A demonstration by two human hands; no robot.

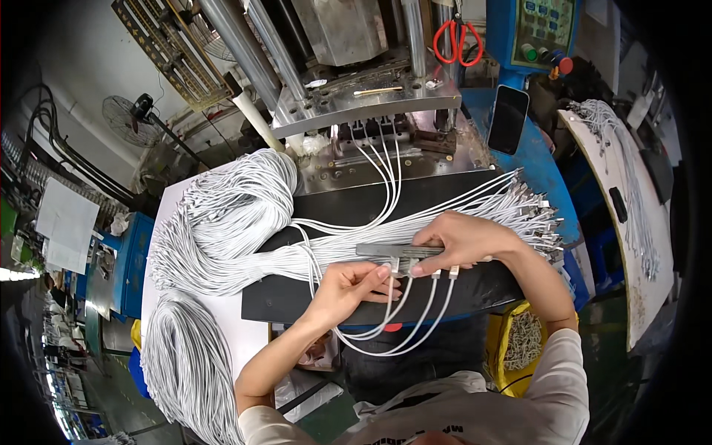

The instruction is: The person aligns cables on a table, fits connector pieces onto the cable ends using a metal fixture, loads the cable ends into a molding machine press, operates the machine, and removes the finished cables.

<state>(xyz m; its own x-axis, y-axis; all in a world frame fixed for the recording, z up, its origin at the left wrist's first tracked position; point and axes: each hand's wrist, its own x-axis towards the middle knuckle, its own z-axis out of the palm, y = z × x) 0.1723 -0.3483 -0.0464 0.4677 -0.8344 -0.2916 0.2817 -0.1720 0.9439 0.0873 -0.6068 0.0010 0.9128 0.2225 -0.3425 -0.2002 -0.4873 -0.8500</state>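
Note:
My left hand (345, 291) pinches the white connector end of a cable (391, 271) between thumb and fingers. In my right hand (475, 241) is a flat grey metal bar-like tool (374, 250), whose exact kind I cannot make out; it points left, just above the pinched connector. More white cable ends (453, 274) hang beside my right fingers, and their cables loop down over the front edge of the black work surface (282, 298). Behind my hands lies a thick bundle of white cables (334, 248), its metal-tipped ends (538, 219) fanned out at the right.
Ahead stands a metal press (356, 111) with several white cables running into its mould. Coiled white cables (185, 341) lie at the left. Red-handled scissors (457, 43) hang from the press. A phone (509, 119) leans at the right, and a yellow-lined bin (498, 345) stands below.

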